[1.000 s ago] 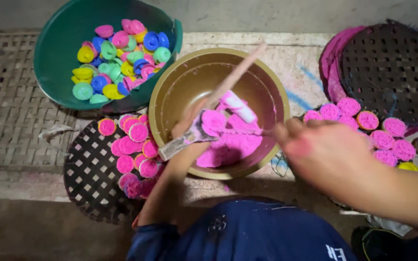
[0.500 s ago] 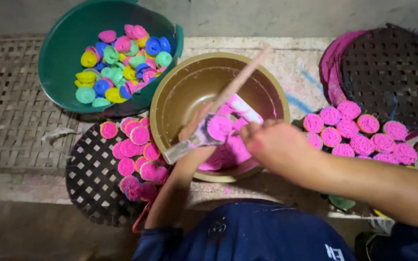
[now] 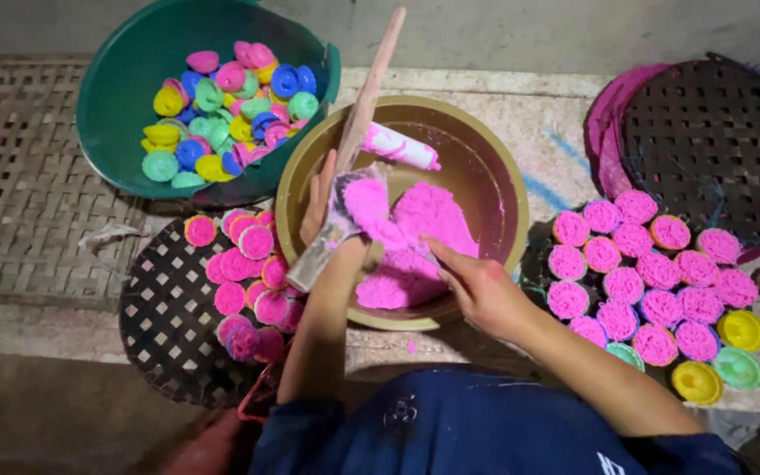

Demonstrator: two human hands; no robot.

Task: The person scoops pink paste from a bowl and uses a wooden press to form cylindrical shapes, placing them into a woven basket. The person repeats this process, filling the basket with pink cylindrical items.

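Pink powder (image 3: 415, 237) under both hands (seemingly touching)

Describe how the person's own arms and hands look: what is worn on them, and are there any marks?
Both forearms are bare. Dark blue sleeves are pushed up near the elbows. No gloves, rings or watch can be seen. The left hand and the right hand carry traces of pink powder on the fingers. The dark blue garment shows small pale markings.

Both hands, the left hand (image 3: 332, 224) and right hand (image 3: 478, 286), crowd the near half of the tan bowl (image 3: 494, 167), where a leaning wooden stick (image 3: 368, 92) and a white roller (image 3: 400, 146) block the far side. The green tub (image 3: 125, 97) and filled pink moulds (image 3: 639, 264) hem the bowl in on either flank. Bare room lies on the woven mat (image 3: 19, 202) at far left.
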